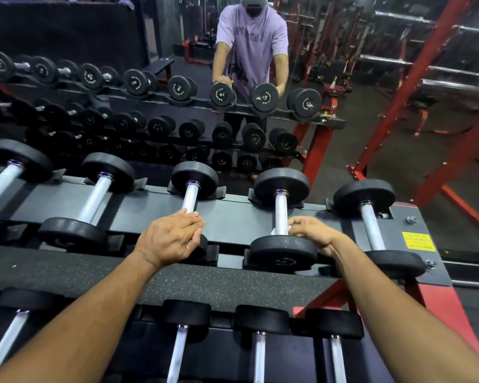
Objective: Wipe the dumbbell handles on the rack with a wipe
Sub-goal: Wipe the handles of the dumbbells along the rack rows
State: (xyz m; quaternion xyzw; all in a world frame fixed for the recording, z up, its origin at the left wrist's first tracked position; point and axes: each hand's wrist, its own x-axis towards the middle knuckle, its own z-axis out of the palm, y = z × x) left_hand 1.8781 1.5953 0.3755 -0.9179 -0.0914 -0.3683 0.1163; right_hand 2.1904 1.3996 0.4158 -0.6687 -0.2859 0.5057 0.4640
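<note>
- The person stands right at the dumbbell rack [233, 217], both bare arms stretched out over the top shelf.
- Left hand [172, 239] is wrapped over the near end of one dumbbell handle [190, 199], fingers curled round the bar; it hides the near weight head almost fully.
- Right hand [311, 230] is one dumbbell over, pinching a white wipe [277, 230] against the low end of the next handle [281, 214], just above the near weight head [282, 251]. Only a small bit of wipe shows, poking out left of the bar and under the fingertips.
- So the wipe sits on the fourth handle from the left in the top row, touching the metal, close to the near plate.
- One more dumbbell [371, 222] lies to the right of that, beside a yellow warning sticker [418, 241] on the rack's end.
- A lower shelf with more dumbbells [260, 341] shows under the forearms.
- A mirror [177, 106] behind the rack shows the person in a purple t-shirt [252, 42] and the rack's reflection.
- Red steel frames [426, 92] stand off to the right.
</note>
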